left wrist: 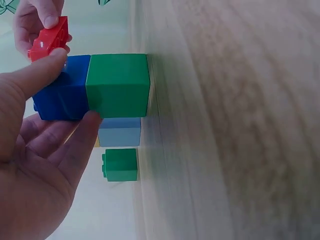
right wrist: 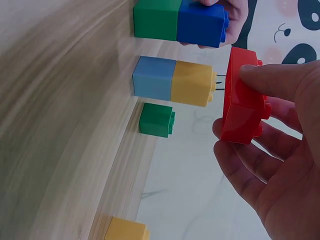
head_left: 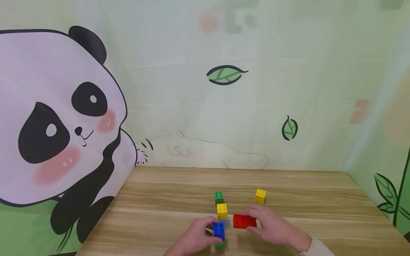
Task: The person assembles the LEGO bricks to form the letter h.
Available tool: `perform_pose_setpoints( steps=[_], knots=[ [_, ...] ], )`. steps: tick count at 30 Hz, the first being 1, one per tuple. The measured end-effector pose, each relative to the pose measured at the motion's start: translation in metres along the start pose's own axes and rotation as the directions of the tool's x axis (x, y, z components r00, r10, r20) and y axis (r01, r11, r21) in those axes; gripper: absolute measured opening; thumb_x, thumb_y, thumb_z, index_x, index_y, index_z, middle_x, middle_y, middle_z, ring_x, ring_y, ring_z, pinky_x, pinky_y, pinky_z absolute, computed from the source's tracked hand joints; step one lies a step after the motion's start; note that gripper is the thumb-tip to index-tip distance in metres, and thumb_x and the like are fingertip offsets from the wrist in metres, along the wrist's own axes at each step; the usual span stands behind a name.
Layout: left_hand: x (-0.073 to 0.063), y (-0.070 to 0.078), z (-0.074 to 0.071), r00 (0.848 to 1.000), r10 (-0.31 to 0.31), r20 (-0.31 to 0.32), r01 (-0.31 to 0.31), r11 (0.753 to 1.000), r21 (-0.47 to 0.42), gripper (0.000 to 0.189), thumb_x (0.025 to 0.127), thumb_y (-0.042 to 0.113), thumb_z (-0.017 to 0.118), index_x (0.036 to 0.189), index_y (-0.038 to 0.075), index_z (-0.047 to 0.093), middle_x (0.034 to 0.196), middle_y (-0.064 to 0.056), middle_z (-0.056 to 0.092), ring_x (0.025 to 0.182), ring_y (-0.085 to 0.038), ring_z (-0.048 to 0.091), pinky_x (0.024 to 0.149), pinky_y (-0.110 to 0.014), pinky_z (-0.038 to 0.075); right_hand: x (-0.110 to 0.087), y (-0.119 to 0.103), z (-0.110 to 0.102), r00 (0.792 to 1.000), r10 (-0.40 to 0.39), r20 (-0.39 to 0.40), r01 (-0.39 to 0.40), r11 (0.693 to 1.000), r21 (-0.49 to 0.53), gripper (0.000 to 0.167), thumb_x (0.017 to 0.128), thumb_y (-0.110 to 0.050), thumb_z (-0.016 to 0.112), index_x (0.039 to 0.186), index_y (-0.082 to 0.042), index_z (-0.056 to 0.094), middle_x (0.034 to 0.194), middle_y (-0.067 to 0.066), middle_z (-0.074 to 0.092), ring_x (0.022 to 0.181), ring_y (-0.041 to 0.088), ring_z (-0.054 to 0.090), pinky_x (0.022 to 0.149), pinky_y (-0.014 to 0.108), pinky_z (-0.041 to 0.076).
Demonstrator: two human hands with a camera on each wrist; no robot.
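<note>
My left hand (head_left: 198, 235) pinches a dark blue brick (head_left: 219, 230) that sits on top of a green brick (left wrist: 120, 85), the pair standing on the table. Just right of it, my right hand (head_left: 270, 224) grips a long red brick (head_left: 244, 221) between thumb and fingers. In the right wrist view the red brick is held above the table, studs facing up, apart from the other bricks. Behind the blue and green pair stands a yellow brick (head_left: 222, 211) stacked on a light blue brick (right wrist: 154, 78).
A single green brick (head_left: 219, 197) stands behind the yellow and light blue stack. Farther right at the back is a lone yellow brick (head_left: 261, 196). The wooden table (head_left: 160, 199) meets a printed cloth backdrop (head_left: 179, 106) with a panda and leaves.
</note>
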State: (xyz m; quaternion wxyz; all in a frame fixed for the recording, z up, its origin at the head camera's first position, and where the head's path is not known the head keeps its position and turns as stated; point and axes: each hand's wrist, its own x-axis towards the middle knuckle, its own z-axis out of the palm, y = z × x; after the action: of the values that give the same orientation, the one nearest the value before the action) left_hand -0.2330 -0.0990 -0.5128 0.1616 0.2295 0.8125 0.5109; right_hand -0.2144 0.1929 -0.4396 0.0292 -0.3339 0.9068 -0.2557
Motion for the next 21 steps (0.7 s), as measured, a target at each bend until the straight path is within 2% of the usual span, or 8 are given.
perform_pose_setpoints(
  steps=[1,2,3,5,9,16,21],
  knots=[
    [-0.002,0.005,0.000,1.000,-0.011,-0.004,0.011,1.000,-0.004,0.034,0.091,0.011,0.085,0.122,0.012,0.072,0.112,0.003,0.075,0.103,-0.014,0.071,0.088,-0.033,0.063,0.000,0.000,0.000,1.000,-0.004,0.000,0.004,1.000,0.004,0.040,0.098,-0.018,0.079,0.137,-0.015,0.070,0.135,0.004,0.069,0.115,0.023,0.066,0.096,0.045,0.061],
    [-0.002,0.004,0.000,1.000,-0.006,-0.003,0.006,1.000,-0.019,0.034,0.092,0.010,0.085,0.123,0.012,0.072,0.112,0.003,0.075,0.103,-0.014,0.072,0.089,-0.033,0.063,0.000,-0.001,0.001,1.000,-0.007,0.001,0.007,1.000,0.009,0.040,0.099,-0.018,0.078,0.137,-0.014,0.070,0.135,0.004,0.069,0.114,0.022,0.066,0.096,0.045,0.061],
    [-0.007,0.015,0.000,1.000,-0.008,-0.005,0.008,1.000,-0.013,0.035,0.092,0.006,0.084,0.124,0.008,0.071,0.114,0.000,0.075,0.104,-0.017,0.072,0.090,-0.036,0.063,0.001,-0.002,0.001,1.000,-0.009,0.002,0.009,1.000,0.010,0.039,0.099,-0.019,0.078,0.137,-0.014,0.070,0.134,0.004,0.069,0.114,0.022,0.066,0.096,0.044,0.061],
    [-0.010,0.019,0.000,1.000,-0.010,-0.003,0.010,0.999,-0.043,0.035,0.092,0.003,0.082,0.125,0.007,0.071,0.116,-0.003,0.075,0.106,-0.019,0.072,0.092,-0.038,0.062,0.001,-0.003,0.002,1.000,-0.012,0.006,0.012,1.000,0.018,0.038,0.099,-0.020,0.078,0.135,-0.014,0.071,0.133,0.003,0.070,0.112,0.019,0.066,0.095,0.042,0.061],
    [-0.011,0.017,-0.002,1.000,-0.003,0.021,0.004,1.000,-0.025,0.034,0.096,0.006,0.080,0.128,0.006,0.070,0.122,-0.003,0.075,0.112,-0.019,0.071,0.095,-0.039,0.061,0.003,-0.006,0.003,1.000,-0.009,0.015,0.008,0.999,0.046,0.036,0.100,-0.023,0.078,0.134,-0.015,0.071,0.131,0.002,0.070,0.110,0.017,0.065,0.093,0.040,0.061],
    [-0.011,0.012,-0.002,0.999,-0.024,0.026,0.027,0.995,-0.096,0.032,0.096,0.003,0.078,0.127,0.005,0.070,0.121,-0.005,0.075,0.116,-0.026,0.071,0.101,-0.047,0.059,0.005,-0.014,0.006,0.999,0.004,0.042,-0.009,0.995,0.099,0.037,0.100,-0.024,0.077,0.135,-0.015,0.071,0.131,0.002,0.070,0.111,0.018,0.064,0.093,0.044,0.062],
    [-0.014,0.015,-0.001,1.000,-0.012,0.026,0.015,0.995,-0.103,0.030,0.097,0.005,0.078,0.126,0.005,0.070,0.120,-0.004,0.076,0.115,-0.024,0.072,0.101,-0.044,0.059,0.008,-0.019,0.009,0.998,-0.021,0.059,0.012,0.988,0.151,0.036,0.101,-0.022,0.077,0.135,-0.015,0.070,0.131,0.002,0.070,0.108,0.013,0.065,0.093,0.037,0.062]
  ],
)
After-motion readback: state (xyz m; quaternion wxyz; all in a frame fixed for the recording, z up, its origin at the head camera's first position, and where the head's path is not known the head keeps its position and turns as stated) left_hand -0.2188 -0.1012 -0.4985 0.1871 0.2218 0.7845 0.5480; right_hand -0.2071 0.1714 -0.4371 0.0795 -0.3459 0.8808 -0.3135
